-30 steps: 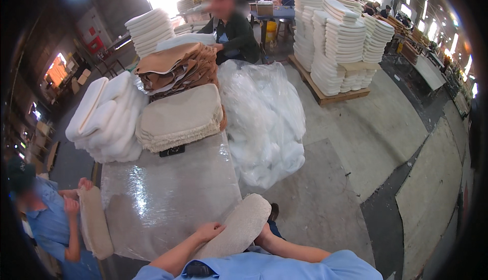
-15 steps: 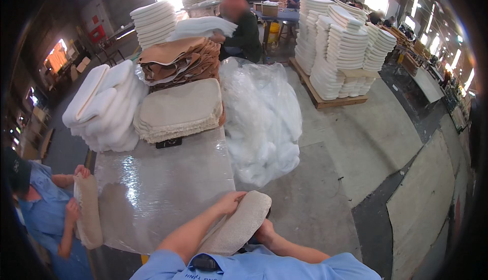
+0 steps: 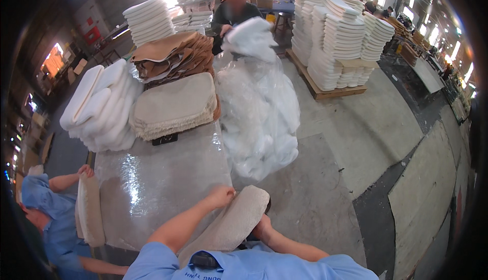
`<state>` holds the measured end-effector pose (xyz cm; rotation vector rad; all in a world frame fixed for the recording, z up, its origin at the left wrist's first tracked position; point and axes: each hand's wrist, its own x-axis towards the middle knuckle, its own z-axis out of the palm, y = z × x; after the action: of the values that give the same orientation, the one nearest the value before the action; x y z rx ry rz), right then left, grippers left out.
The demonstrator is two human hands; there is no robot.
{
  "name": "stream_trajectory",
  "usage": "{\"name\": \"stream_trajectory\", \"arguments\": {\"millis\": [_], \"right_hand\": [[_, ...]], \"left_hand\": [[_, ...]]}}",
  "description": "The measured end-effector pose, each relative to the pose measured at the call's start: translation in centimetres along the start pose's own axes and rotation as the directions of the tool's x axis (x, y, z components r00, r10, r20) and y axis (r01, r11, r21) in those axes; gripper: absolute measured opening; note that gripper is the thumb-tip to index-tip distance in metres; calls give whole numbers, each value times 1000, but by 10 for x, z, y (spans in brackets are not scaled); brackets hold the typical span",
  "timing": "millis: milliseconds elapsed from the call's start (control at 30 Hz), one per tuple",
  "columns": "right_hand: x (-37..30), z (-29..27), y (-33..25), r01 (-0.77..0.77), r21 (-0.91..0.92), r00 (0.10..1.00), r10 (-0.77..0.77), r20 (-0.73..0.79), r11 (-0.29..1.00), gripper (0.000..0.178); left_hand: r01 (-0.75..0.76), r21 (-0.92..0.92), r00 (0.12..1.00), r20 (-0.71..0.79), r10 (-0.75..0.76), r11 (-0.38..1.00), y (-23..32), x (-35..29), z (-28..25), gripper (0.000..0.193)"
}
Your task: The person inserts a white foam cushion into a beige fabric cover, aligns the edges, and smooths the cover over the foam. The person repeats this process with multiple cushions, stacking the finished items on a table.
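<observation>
A beige, fuzzy-textured cushion stands tilted close against my body, its rounded end up. My right hand grips its right side near the upper end, with the fingertips hidden behind it. On the other side, my left hand is closed just beside the cushion's upper left edge. Whatever its fingers pinch, if anything, is too small to make out. A dark patch shows behind the cushion's upper right edge.
The plastic-wrapped table bears beige fabric pieces, brown covers and white padding. Beyond lies a clear plastic bag of white stuffing. A co-worker at left holds a similar cushion. White pads stand on a pallet.
My left hand has drawn slightly left, off the cushion's top. The person across the table has swung white padding over to the plastic bag. The left co-worker has leaned and lowered one hand.
</observation>
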<state>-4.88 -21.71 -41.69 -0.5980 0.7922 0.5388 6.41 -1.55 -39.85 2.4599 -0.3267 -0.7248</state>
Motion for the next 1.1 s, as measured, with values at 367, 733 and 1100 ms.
{"name": "stream_trajectory", "arguments": {"millis": [367, 733, 1100], "right_hand": [[11, -28, 1, 21, -15, 999, -22, -44, 1000, 45], [21, -35, 1, -23, 13, 999, 23, -22, 1000, 44], [3, -23, -6, 17, -12, 993, -18, -118, 1000, 43]], "left_hand": [[260, -584, 944, -13, -328, 769, -1, -30, 7, 33], [100, -491, 994, 7, -111, 865, 12, 8, 18, 30], [92, -125, 989, -100, -105, 988, 25, 12, 3, 18]]}}
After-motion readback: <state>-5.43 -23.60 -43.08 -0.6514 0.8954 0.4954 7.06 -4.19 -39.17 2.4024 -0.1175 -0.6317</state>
